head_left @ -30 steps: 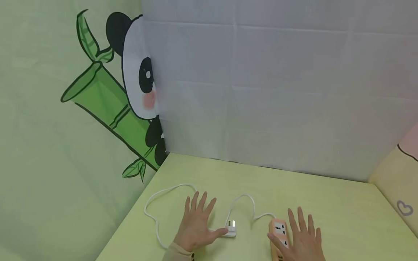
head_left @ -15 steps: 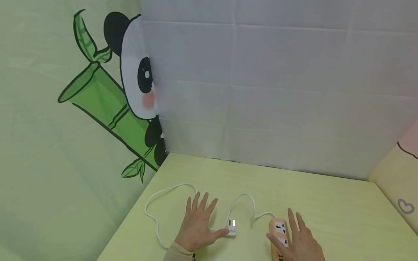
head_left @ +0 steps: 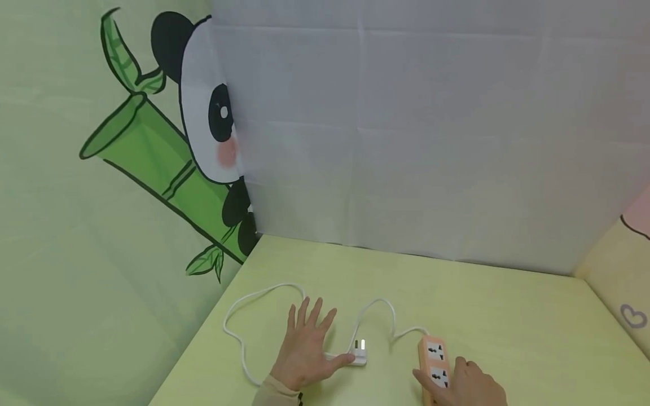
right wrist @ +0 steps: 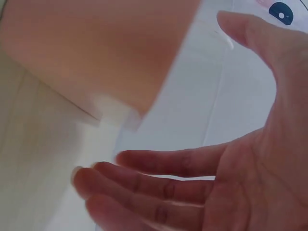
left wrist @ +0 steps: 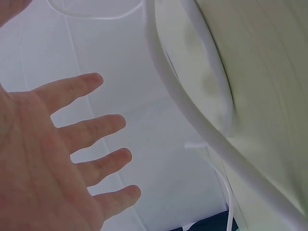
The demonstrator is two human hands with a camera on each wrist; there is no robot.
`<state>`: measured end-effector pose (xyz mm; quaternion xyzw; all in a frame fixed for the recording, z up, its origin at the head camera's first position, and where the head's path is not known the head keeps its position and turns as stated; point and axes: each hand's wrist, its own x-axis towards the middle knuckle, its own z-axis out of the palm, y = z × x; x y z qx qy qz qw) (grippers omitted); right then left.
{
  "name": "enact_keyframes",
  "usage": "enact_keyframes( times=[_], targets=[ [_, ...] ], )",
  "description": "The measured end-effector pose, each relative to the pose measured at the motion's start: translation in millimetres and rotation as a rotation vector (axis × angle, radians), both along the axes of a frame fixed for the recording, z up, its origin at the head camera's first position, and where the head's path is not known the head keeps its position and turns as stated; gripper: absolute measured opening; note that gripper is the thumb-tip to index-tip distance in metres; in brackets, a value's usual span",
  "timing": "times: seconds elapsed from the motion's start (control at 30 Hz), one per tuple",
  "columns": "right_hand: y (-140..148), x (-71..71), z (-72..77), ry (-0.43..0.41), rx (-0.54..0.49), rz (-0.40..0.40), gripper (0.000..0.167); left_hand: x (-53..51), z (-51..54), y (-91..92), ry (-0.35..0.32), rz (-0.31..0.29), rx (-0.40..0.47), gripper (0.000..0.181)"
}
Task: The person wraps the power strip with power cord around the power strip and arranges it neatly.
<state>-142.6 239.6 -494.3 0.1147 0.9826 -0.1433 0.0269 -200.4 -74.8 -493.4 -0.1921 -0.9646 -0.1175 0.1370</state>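
Observation:
An orange power strip (head_left: 435, 361) with white sockets lies on the table, its lower end cut off by the head view's bottom edge. Over its right side hovers my right hand (head_left: 472, 386), thumb across the strip and fingers bent downward. In the right wrist view a gap shows between those fingers and the strip's orange side (right wrist: 101, 53). My left hand (head_left: 304, 355) is spread wide, palm down, its thumb over the body of a white three-pin plug (head_left: 360, 356). Whether the thumb touches the plug I cannot tell. The left wrist view shows straight fingers beside a white cord (left wrist: 187, 108).
The white cord (head_left: 232, 332) loops left behind my left hand and bends across the middle to the strip's far end. A pale yellow table (head_left: 518, 316) carries everything. Grey-white cloth (head_left: 431, 141) stands behind, and a panda-printed green cloth (head_left: 61, 254) at the left.
My right hand's fingers, spread straight one second ago, have bent down beside the power strip. The left hand has stayed nearly still. The head view has shifted slightly.

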Motion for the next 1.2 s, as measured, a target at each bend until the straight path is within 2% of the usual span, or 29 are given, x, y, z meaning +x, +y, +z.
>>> enact_keyframes(
  times=[0.33,0.6,0.93,1.03,1.2],
  targets=[
    [-7,6.5,-3.4,-0.039,-0.02,-0.005,0.082,1.7,-0.7,2.2,0.025,-0.006,-0.015,0.098],
    [-10,8.3,-7.5,-0.056,0.036,0.034,0.083,0.9,-3.1,1.6,0.046,-0.002,-0.028,0.099],
    [-12,12.5,-6.8,-0.063,0.06,0.053,0.082,2.4,-2.9,1.2,0.003,0.0,-0.043,0.098],
    [-11,11.4,-9.4,-0.092,0.071,0.058,0.079,2.6,-3.0,0.7,-0.014,-0.006,-0.039,0.098],
    [-10,9.3,-14.6,-0.185,0.062,0.064,0.067,3.4,-3.3,-0.4,-0.028,-0.018,-0.028,0.097]
  ],
)
